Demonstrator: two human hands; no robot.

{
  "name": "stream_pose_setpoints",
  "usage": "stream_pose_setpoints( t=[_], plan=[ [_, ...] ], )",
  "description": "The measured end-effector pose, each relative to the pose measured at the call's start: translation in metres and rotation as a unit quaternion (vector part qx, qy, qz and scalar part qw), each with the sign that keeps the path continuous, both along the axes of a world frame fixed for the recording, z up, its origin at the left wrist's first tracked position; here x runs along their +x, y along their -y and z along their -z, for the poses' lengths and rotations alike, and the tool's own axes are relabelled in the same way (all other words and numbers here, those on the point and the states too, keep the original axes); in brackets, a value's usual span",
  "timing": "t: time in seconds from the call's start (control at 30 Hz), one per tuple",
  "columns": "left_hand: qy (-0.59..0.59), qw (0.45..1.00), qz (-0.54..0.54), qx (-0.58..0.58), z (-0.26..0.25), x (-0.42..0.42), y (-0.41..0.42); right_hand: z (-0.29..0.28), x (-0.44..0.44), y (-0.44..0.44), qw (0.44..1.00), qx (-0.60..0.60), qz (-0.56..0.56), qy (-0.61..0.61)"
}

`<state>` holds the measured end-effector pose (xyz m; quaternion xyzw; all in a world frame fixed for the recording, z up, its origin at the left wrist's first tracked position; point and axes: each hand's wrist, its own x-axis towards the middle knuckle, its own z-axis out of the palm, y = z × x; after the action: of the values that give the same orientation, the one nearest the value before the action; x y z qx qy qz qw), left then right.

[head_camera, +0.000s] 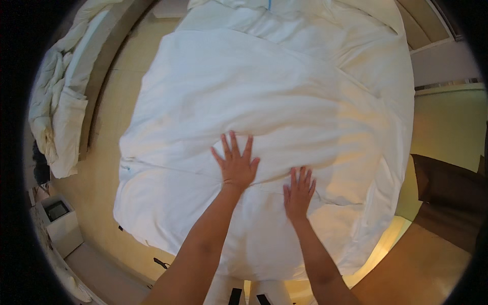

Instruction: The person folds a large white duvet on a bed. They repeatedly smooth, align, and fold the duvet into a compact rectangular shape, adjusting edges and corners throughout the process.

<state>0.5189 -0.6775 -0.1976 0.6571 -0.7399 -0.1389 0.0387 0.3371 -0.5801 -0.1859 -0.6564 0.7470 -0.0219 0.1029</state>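
Observation:
A large white duvet (pixel 244 95) covers the bed before me and spills over its front edge. Soft wrinkles cross its middle, and a seam or fold runs sideways just under my hands. My left hand (pixel 238 167) lies palm down on the cloth with its fingers spread wide. Lower and to the right, my right hand (pixel 300 196) also presses flat on the duvet, its fingers slightly apart. Neither hand holds anything. At the far end the cloth is more rumpled, and a short blue mark (pixel 270 4) shows at the top edge.
Crumpled white bedding (pixel 63 103) lies on a second raised surface at the left, across a strip of pale floor (pixel 114 114). A white cabinet (pixel 63 228) stands at lower left. Dark brown material (pixel 444 190) and an orange-brown surface (pixel 415 259) border the right side.

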Motion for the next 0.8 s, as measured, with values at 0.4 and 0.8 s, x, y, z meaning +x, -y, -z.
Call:
stream_pose_setpoints(
  t=[0.4,0.8],
  plan=[
    [0.037,0.998,0.021,-0.043,0.048,0.004,0.002,-0.021,-0.114,0.307,0.997,0.056,-0.044,-0.037],
    [0.031,0.998,0.02,-0.047,0.058,0.001,0.003,-0.027,-0.143,0.37,0.993,0.042,-0.106,-0.042]
  ],
)
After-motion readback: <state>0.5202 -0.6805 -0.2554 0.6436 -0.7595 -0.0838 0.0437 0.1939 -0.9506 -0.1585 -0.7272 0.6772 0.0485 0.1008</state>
